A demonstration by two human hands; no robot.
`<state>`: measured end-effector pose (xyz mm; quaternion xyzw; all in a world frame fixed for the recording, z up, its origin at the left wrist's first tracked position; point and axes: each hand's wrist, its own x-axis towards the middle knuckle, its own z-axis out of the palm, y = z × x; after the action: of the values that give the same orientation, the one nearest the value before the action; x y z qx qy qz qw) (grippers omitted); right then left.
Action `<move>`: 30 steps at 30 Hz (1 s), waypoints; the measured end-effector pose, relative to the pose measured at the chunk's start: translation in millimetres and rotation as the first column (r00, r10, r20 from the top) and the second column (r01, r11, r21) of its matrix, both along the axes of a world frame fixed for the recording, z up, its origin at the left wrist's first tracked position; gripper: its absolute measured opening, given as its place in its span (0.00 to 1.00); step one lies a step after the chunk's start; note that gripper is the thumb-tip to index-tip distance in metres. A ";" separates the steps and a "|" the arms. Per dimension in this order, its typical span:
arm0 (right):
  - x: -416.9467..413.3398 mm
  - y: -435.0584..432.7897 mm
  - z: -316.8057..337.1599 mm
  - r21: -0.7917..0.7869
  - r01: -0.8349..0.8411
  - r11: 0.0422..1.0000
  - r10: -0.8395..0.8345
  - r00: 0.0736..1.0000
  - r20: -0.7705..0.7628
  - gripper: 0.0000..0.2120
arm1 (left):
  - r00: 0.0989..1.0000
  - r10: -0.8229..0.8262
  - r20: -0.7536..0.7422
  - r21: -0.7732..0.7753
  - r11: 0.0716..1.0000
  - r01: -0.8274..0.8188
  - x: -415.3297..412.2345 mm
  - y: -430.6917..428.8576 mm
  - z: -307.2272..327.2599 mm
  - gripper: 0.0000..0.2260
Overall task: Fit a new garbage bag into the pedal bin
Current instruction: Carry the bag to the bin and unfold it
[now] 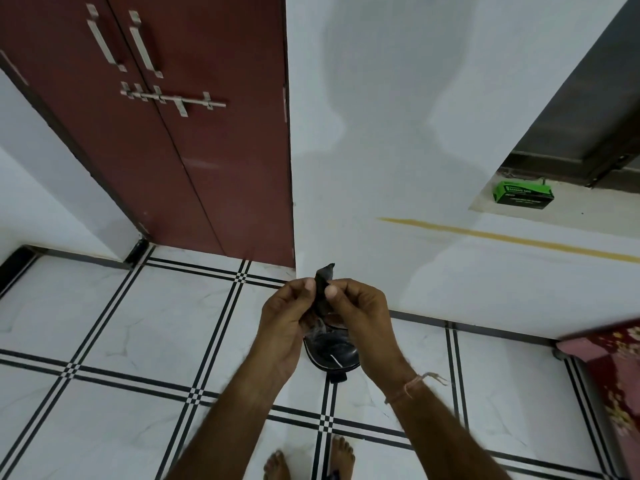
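Note:
A folded black garbage bag (pixel 322 284) is pinched between both hands at chest height, one corner sticking up above the fingers. My left hand (pixel 285 318) grips its left side and my right hand (pixel 360 313) grips its right side, thumbs pressed on the plastic. Directly below the hands stands the small black pedal bin (pixel 332 353) on the tiled floor by the wall, lid shut, its pedal (pixel 337 376) pointing toward me. My hands hide most of the bin's back half.
A green box of garbage bags (pixel 523 196) lies on a ledge at the right. A dark red double door (pixel 166 126) stands at the left. A red patterned cloth (pixel 620 372) covers something at the right edge. My bare feet (pixel 308 460) are below the bin.

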<state>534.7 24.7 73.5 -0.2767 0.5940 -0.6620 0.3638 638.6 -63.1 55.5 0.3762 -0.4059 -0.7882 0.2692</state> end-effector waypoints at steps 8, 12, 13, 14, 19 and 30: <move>1.2 2.7 0.3 -0.003 -0.021 1.000 0.021 0.984 0.177 0.14 | 1.000 0.016 -0.008 0.017 1.000 -0.016 -0.6 1.5 -1.2 0.22; -1.3 2.2 2.1 0.004 -0.051 0.999 0.049 0.979 0.199 0.12 | 0.999 0.034 -0.012 0.014 0.999 -0.034 -0.8 0.3 -1.4 0.20; -1.3 1.6 3.2 0.008 -0.053 0.999 0.050 0.978 0.201 0.12 | 0.999 0.034 -0.010 0.016 0.999 -0.034 -0.9 0.1 -2.0 0.19; -1.4 1.0 3.5 0.013 -0.051 0.999 0.048 0.978 0.203 0.12 | 1.000 0.030 -0.006 0.016 0.999 -0.030 -1.1 0.3 -2.6 0.18; -3.8 -1.4 2.0 0.036 -0.054 0.998 0.039 0.940 0.338 0.12 | 1.000 0.005 -0.025 0.050 0.999 -0.003 -3.1 0.2 -4.3 0.13; -41.1 -6.4 -19.4 0.226 0.193 0.955 -0.272 0.873 0.405 0.13 | 0.996 0.092 -0.006 0.136 0.987 -0.090 12.7 -21.8 -14.4 0.11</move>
<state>493.6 18.3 54.2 -0.0155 0.5844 -0.6898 0.4270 651.3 -85.0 41.1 0.4068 -0.3323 -0.8031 0.2812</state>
